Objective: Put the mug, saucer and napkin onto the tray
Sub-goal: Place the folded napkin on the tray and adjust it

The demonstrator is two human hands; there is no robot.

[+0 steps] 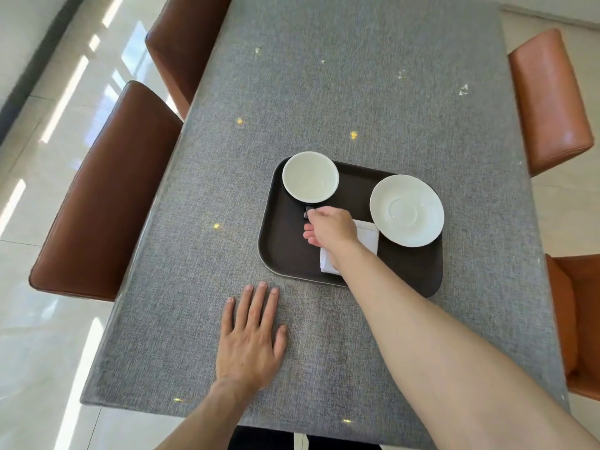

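Note:
A dark brown tray (pixel 285 251) lies on the grey table. On its far left corner stands a mug (pixel 310 177), white inside with a dark handle pointing toward me. My right hand (pixel 331 228) pinches that handle with thumb and forefinger. A white saucer (pixel 407 211) rests on the tray's right side. A folded white napkin (pixel 368 235) lies on the tray between them, partly hidden under my right wrist. My left hand (pixel 251 336) rests flat on the table, fingers spread, just in front of the tray's near left corner.
The grey cloth-covered table (pixel 324 92) stretches away from me. Two brown chairs (pixel 107 196) stand along its left side and two orange chairs (pixel 548 102) along its right. Glossy tiled floor surrounds it.

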